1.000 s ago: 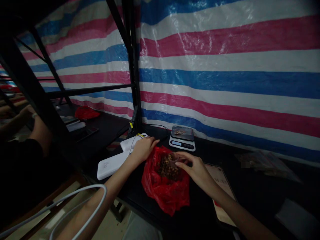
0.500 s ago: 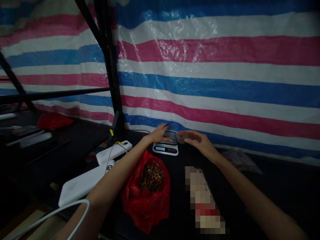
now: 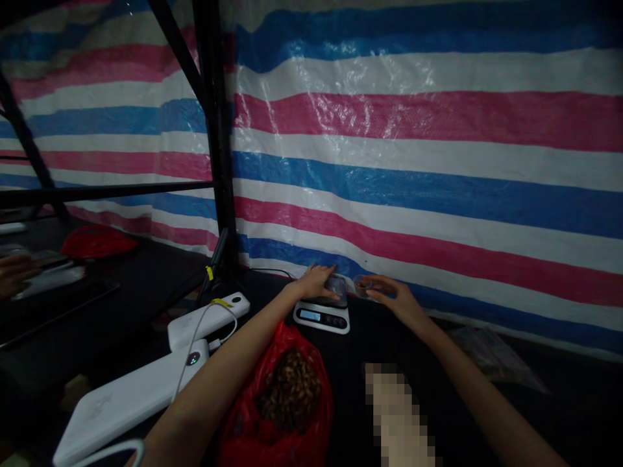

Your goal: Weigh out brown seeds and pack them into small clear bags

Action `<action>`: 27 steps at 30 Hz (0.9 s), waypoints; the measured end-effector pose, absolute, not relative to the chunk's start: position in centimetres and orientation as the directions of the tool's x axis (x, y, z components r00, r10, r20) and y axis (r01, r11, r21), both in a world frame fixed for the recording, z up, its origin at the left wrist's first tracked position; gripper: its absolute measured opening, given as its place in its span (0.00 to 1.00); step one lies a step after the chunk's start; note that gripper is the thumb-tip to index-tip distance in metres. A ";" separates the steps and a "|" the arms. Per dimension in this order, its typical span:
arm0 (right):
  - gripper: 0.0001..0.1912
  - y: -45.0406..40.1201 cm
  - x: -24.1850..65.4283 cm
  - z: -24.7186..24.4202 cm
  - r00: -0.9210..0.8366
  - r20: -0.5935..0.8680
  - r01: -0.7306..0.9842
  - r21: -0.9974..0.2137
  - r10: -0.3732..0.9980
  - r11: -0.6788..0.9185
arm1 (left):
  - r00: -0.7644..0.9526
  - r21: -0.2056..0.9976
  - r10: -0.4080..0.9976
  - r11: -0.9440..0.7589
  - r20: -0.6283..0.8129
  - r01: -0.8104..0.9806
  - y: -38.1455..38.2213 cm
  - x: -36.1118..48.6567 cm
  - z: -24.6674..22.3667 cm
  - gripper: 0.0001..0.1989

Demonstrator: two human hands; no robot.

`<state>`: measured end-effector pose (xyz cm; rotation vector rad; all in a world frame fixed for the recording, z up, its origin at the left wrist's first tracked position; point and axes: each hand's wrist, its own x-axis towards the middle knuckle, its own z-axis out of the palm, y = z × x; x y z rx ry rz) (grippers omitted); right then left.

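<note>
A white scale (image 3: pixel 322 317) with a lit display stands on the black table near the striped sheet. My left hand (image 3: pixel 316 284) lies over the back left of its dark platform, fingers spread. To the right of the scale, my right hand (image 3: pixel 392 295) grips a small clear cup (image 3: pixel 361 285) with something brown inside, between thumb and fingers. Nearer to me sits an open red plastic bag (image 3: pixel 277 441) full of small brown pieces (image 3: pixel 291 390), beside my left forearm.
Two white power banks (image 3: pixel 131 402) with cables lie at the left. A clear plastic bag (image 3: pixel 496 357) is at the right, a blurred-out object (image 3: pixel 402 415) in front. Far left are a red bag (image 3: pixel 97 241) and another person's hand (image 3: pixel 17 272).
The view has shifted, so most things sit lower in the frame. The cup in my right hand is a little farther from the scale. Another person's hand has appeared at the far left.
</note>
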<state>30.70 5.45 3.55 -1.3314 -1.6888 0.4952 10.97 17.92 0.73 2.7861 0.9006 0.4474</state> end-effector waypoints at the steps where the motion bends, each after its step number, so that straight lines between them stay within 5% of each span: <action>1: 0.18 5.6 30.7 3.5 -0.011 0.401 0.571 -0.749 0.916 0.335 | 0.776 0.250 0.584 -0.809 0.240 0.532 18.0 11.0 0.8 0.41; 4: 0.18 6.4 30.9 3.6 -0.005 0.416 0.661 -0.681 0.909 0.316 | 0.778 0.342 0.558 -0.819 0.289 0.461 18.0 11.0 1.0 0.29; 7: 0.18 7.0 30.9 4.2 -0.037 0.459 0.792 -0.528 0.887 0.306 | 0.746 0.592 0.566 -0.751 0.351 0.291 17.9 10.8 1.1 0.24; 12: 0.15 7.3 29.5 6.9 -0.248 0.556 0.936 -0.072 0.793 0.343 | 0.769 0.858 0.529 -0.511 0.359 -0.049 17.4 10.8 1.5 0.22; 19: 0.11 6.4 25.7 10.3 -0.622 0.414 0.745 0.575 0.664 0.339 | 0.748 0.927 0.568 -0.331 0.344 -0.175 17.0 10.7 1.9 0.21; 27: 0.17 4.7 24.8 11.1 -0.648 0.394 0.676 0.692 0.652 0.254 | 0.727 0.911 0.577 -0.379 0.371 -0.165 16.9 10.1 2.9 0.23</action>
